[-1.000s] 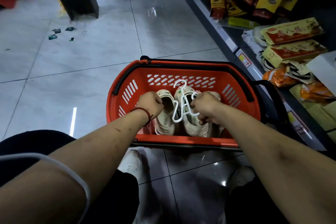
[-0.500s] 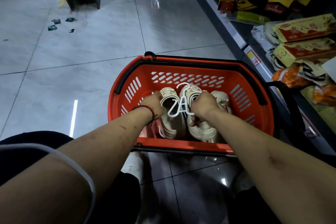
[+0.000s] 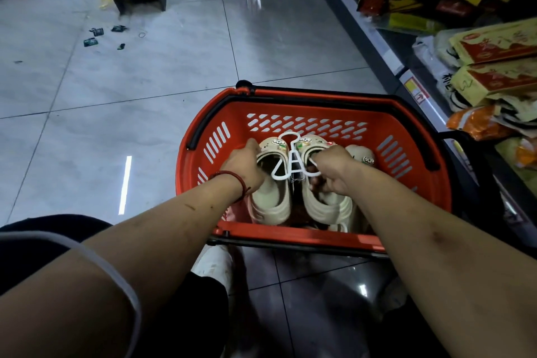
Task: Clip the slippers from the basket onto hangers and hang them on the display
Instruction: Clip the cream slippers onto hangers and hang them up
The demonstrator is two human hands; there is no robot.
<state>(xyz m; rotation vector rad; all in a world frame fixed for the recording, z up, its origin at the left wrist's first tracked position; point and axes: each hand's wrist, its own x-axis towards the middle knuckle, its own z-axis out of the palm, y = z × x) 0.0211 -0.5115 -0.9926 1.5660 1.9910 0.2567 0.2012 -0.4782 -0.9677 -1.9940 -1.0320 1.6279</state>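
Slippers [image 3: 270, 195] in red basket [image 3: 406, 136], left hand [image 3: 242, 166] and right hand [image 3: 334, 171] each gripping one, white hanger [image 3: 292, 163] ends hidden.

The left hand [image 3: 242, 166] covers the heel of 1 cream rubber slipper [image 3: 270, 192]; the right hand [image 3: 334, 170] hides the white plastic hanger [image 3: 292, 158]'s right end. A 3rd slipper [image 3: 361, 155] near the red plastic basket [image 3: 305, 238]'s right wall shows only its toe. Shelf packets [image 3: 494, 46] are cut off at the right edge.

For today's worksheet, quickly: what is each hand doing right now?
Left hand: closed on the left slipper.
Right hand: closed on the right slipper, by the white hanger.
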